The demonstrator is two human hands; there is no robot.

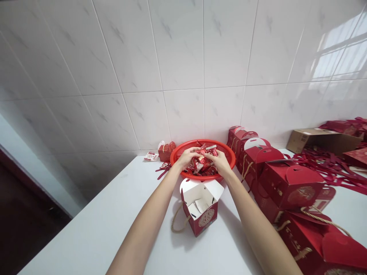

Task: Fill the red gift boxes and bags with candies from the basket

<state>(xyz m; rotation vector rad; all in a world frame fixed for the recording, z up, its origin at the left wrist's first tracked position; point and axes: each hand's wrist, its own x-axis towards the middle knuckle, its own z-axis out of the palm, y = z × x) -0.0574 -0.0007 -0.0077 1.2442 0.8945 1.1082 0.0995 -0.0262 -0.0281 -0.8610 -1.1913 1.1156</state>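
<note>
Both hands reach into a red plastic basket [174, 157] that holds many small red wrapped packets [203, 165]. My left hand [188, 158] is at the left of the pile with its fingers bent over the packets. From the right, my right hand [219, 160] touches the pile, its fingers around some red packets that I cannot make out singly. In front of the basket, between my forearms, an open red box [203, 219] stands with its flaps up. Its white inside shows, and a rope handle hangs at its left.
Closed red boxes [295, 185] with rope handles line the right side. Behind them lie dark red ribbons [329, 166] and a cardboard box [304, 141]. A small red box [164, 152] and printed cards [151, 157] are left of the basket, near the tiled wall.
</note>
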